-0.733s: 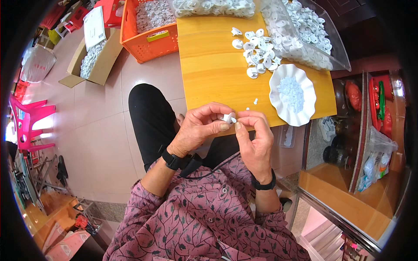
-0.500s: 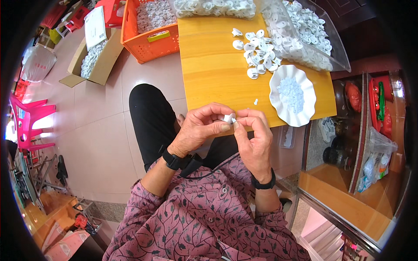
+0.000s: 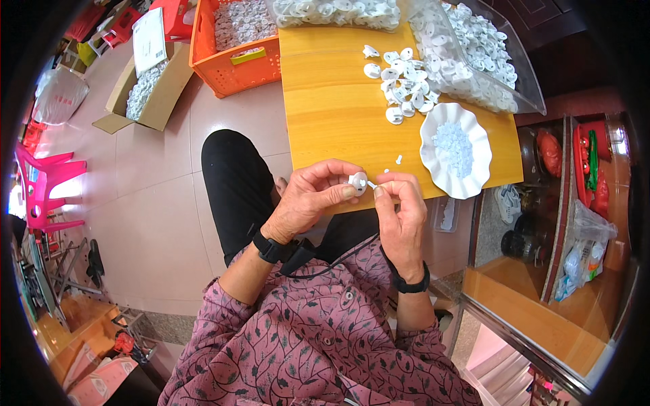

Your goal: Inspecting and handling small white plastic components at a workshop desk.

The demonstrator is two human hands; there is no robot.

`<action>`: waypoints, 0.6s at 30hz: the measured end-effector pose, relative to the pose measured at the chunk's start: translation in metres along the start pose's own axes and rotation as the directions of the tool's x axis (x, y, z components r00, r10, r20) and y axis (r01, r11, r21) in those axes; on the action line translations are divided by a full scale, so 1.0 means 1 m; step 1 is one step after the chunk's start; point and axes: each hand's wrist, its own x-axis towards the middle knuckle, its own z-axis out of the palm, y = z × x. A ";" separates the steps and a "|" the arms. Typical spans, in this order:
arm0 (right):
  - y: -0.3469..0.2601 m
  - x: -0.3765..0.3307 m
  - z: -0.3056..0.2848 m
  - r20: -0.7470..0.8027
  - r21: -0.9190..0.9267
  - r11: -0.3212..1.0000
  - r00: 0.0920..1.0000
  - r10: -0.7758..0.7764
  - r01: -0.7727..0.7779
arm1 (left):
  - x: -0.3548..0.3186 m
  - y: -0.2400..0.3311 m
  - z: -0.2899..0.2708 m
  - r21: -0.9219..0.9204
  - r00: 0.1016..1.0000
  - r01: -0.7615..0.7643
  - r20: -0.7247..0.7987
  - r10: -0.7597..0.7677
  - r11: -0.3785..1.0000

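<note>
Over the table's near edge, my left hand (image 3: 313, 195) pinches a white round plastic piece (image 3: 359, 180) between thumb and fingers, its disc face showing. Close beside it, my right hand (image 3: 401, 218) is closed on a tiny white plastic pin (image 3: 372, 184) that points at the disc; whether the two touch is too small to tell. Just beyond my fingers a loose white pin (image 3: 399, 160) lies on the yellow table (image 3: 325, 88). To the right stands a white scalloped dish (image 3: 479, 172) holding a heap of small pale bits. Similar white plastic pieces (image 3: 406, 84) are piled farther back.
Clear bags of white pieces (image 3: 338, 12) and a transparent bin (image 3: 531, 81) take up the table's far side. An orange crate (image 3: 237, 71) and a cardboard box (image 3: 162, 101) stand left on the floor. Shelves (image 3: 555, 216) flank the table at right.
The round piece has turned so that its disc face shows more. My right hand has drawn slightly back to the right with the pin. Another tiny white bit now shows on the table.
</note>
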 end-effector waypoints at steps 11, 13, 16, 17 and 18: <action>0.027 0.005 0.002 -0.080 -0.377 0.926 0.996 -0.036 0.003 | -0.001 -0.003 0.000 -0.047 0.999 -0.006 -0.042 0.004 0.999; 0.020 0.004 0.005 -0.114 -0.310 0.951 0.992 -0.046 0.008 | -0.001 -0.002 0.000 -0.051 0.999 -0.009 -0.050 0.006 0.999; -0.001 0.002 0.005 -0.120 -0.128 0.992 0.993 -0.022 0.007 | -0.001 -0.003 -0.001 -0.050 0.999 -0.009 -0.041 0.007 0.999; -0.007 0.001 0.005 -0.089 -0.012 1.000 0.996 0.004 -0.005 | -0.002 -0.003 -0.002 -0.043 0.999 -0.011 -0.043 0.009 0.999; -0.009 0.001 0.005 -0.072 0.027 1.000 0.997 0.000 0.002 | -0.001 -0.003 -0.001 -0.036 0.999 -0.013 -0.043 0.012 0.999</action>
